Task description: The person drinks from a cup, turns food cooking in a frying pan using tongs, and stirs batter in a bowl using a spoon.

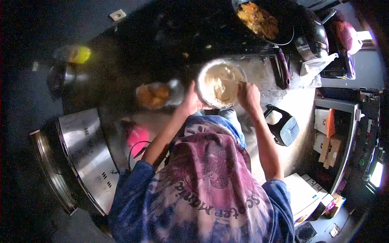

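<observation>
A round bowl (201, 75) of pale, thick batter (221, 81) is in front of my body at the counter's near edge. My left hand (191, 102) grips the bowl's lower left side, with the fingers reaching beneath it. At the right rim, my right hand (248, 97) is closed, its knuckles over the edge of the batter. What it grips, if anything, is hidden. To the left of the bowl lies an orange-brown food (154, 95) in a clear container or bag, blurred in dim light.
A pan (259, 22) of orange-brown fried pieces stands at the back. Right of the bowl are a whitish floury board (259, 71), a dark box-like item (282, 69) and a plastic bag (318, 65). A stool (288, 129) stands below. A yellow-green item (82, 54) is far left.
</observation>
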Motion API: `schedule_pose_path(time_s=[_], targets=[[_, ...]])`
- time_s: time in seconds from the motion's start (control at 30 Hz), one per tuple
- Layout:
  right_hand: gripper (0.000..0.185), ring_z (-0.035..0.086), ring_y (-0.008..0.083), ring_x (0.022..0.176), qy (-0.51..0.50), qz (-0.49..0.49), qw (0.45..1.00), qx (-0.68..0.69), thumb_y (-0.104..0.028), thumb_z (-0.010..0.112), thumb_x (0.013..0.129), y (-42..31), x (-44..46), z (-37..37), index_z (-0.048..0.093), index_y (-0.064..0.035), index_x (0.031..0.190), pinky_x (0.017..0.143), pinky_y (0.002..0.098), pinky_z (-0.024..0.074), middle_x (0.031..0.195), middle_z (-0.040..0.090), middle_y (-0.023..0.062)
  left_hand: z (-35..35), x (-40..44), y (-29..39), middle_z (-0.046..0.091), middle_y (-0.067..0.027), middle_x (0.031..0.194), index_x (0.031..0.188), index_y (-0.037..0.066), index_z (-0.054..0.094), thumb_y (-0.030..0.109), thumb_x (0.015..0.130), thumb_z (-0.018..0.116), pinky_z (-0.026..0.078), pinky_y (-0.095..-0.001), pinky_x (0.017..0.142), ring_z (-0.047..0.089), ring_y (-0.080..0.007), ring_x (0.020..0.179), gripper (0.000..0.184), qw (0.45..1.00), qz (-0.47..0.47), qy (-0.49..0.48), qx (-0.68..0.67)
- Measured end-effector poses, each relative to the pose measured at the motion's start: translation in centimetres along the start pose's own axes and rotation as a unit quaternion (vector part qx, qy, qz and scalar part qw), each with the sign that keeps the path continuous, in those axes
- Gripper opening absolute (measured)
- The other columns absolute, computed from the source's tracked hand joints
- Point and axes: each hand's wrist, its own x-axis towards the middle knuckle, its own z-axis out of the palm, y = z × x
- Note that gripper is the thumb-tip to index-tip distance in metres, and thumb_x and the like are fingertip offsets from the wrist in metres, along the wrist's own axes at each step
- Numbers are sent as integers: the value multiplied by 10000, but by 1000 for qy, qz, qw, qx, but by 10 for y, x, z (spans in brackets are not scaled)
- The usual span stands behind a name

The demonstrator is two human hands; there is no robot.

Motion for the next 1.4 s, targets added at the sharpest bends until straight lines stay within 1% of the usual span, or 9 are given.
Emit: schedule_pose_path(time_s=[0.07, 0.1, 0.17, 0.5, 0.67, 0.8, 1.0, 1.17, 1.4], targets=[[245, 602, 368, 616, -18, -1, 999, -39, -192, 495, 790, 18, -10, 43, 586, -29, 632, 559, 454, 478, 622, 577, 210, -35, 22, -14, 388, -185, 1339, 1377, 48, 228, 736, 792, 220, 310, -600, 964, 440, -348, 1184, 903, 838, -37, -448, -309], [233, 599, 375, 616, -19, -43, 997, -56, -185, 507, 779, 19, -21, 54, 588, -18, 640, 562, 460, 477, 625, 577, 220, -25, 15, -10, 388, -185, 1339, 1377, 48, 228, 736, 792, 220, 310, -600, 964, 440, -348, 1184, 903, 838, -38, -449, -309], [222, 597, 383, 617, -19, -87, 993, -74, -179, 519, 768, 18, -34, 54, 591, -6, 647, 566, 465, 477, 628, 577, 230, 5, -2, 4, 421, -155, 1323, 1370, 73, 266, 750, 782, 210, 342, -585, 949, 480, -316, 1151, 898, 1000, -27, 7, -3], [176, 627, 202, 817, -182, 77, 860, 471, -67, 522, 781, 34, -30, 45, 653, 0, 877, 714, 298, 470, 845, 636, 220, -2, 13, -5, 391, -127, 1352, 1379, 106, 256, 764, 773, 202, 346, -555, 954, 421, -325, 1204, 896, 998, -31, -43, 18], [248, 638, 301, 699, -27, -100, 971, 214, -165, 533, 832, 39, -5, -8, 627, 22, 967, 592, 352, 466, 768, 636, 197, 9, 4, 1, 276, -124, 1420, 1401, 118, 181, 738, 789, 251, 267, -561, 1002, 323, -336, 1272, 874, 999, -34, -12, 8], [222, 607, 374, 647, -62, -21, 997, -29, -163, 479, 821, 27, -8, 16, 576, -7, 696, 579, 454, 478, 646, 587, 226, 0, 8, -2, 314, -123, 1401, 1399, 117, 187, 739, 785, 263, 291, -560, 992, 360, -342, 1247, 878, 999, -39, -3, -5], [210, 552, 431, 599, -155, -136, 971, 122, -124, 514, 731, 22, -30, 51, 540, 19, 580, 536, 490, 436, 620, 557, 247, -11, 11, -10, 371, -123, 1365, 1386, 102, 225, 772, 754, 243, 354, -521, 974, 417, -321, 1207, 922, 998, -38, -57, -18], [195, 625, 183, 772, -194, -32, 931, 308, -139, 543, 803, 37, -12, 53, 623, 23, 876, 655, 345, 461, 805, 644, 183, -1, 11, -6, 369, -145, 1360, 1377, 77, 244, 793, 740, 197, 352, -494, 985, 413, -313, 1210, 959, 998, -30, -59, -22], [201, 608, 372, 719, -86, -86, 981, 153, -196, 499, 848, 12, -5, -31, 651, -67, 863, 617, 429, 489, 770, 619, 195, -5, 9, -7, 330, -162, 1379, 1391, 64, 179, 826, 706, 179, 294, -526, 1008, 371, -334, 1238, 1024, 998, -27, -55, 24]])
